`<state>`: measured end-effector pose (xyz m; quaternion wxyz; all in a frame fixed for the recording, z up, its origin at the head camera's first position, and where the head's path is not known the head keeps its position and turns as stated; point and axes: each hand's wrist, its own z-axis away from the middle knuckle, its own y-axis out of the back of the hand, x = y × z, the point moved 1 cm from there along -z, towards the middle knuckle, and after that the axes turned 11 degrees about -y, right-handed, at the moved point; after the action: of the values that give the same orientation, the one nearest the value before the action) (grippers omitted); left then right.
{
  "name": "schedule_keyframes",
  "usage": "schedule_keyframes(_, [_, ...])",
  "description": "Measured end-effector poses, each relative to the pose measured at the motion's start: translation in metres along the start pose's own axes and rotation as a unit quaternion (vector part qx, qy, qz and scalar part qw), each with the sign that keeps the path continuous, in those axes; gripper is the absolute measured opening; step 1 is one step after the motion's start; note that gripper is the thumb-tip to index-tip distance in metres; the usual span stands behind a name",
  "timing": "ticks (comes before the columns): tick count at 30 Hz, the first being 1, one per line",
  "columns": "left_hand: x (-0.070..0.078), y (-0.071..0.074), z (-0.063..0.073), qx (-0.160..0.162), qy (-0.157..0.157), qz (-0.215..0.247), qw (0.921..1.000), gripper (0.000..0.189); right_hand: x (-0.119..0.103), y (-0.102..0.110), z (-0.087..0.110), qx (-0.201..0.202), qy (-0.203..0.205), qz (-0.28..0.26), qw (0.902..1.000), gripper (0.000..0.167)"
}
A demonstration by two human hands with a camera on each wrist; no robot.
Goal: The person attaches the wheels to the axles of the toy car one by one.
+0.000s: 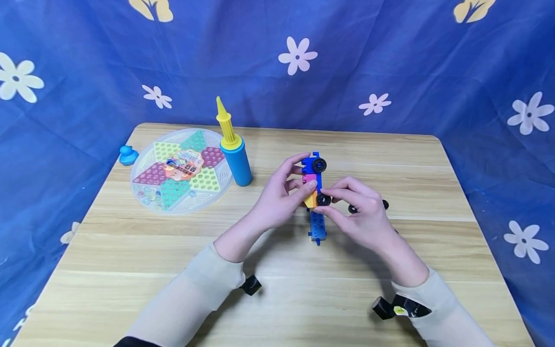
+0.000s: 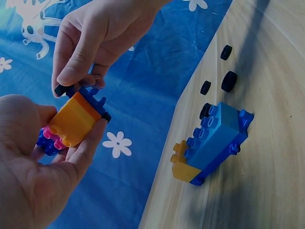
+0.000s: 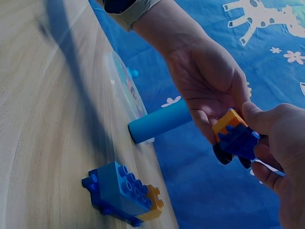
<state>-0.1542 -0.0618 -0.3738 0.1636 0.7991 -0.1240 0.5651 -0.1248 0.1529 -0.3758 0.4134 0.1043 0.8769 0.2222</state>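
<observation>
My left hand [image 1: 277,200] holds a toy car of building blocks [image 1: 309,178], tipped on its side above the table. It has a blue wheel base, a pink block and orange-yellow blocks. My right hand [image 1: 366,214] pinches a black wheel [image 1: 323,199] at the car's near end, between thumb and fingers. Another black wheel [image 1: 319,165] sits at the far end of the same side. Below the hands, a second block vehicle [image 2: 214,138] stands on the table, with a light blue block and a yellow one on a dark blue base, no wheels visible on it.
Several loose black wheels [image 2: 228,81] lie on the table [image 1: 277,308] near the second vehicle, partly hidden by my right hand in the head view. To the left are a Chinese checkers board [image 1: 194,140], a blue and yellow balloon pump [image 1: 237,161] and a blue duck [image 1: 128,156].
</observation>
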Motion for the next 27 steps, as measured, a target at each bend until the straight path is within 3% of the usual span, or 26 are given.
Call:
schedule_keyframes(11, [-0.0008,0.0007,0.0004,-0.001,0.0,0.018,0.9998,0.06,0.0009,0.0039,0.0026,0.007,-0.033,-0.025,0.9991,0.04])
schedule_keyframes(22, [-0.0021,0.0,-0.0013,0.003,0.007,0.012,0.9999,0.061,-0.0032,-0.0006,0.0033,-0.008,-0.019,-0.009,0.9997,0.039])
schedule_keyframes(27, [-0.0012,0.0004,-0.0008,0.006,0.01,0.017,0.9998,0.062,-0.0042,-0.0039,0.0027,0.003,-0.023,-0.005,0.9997,0.039])
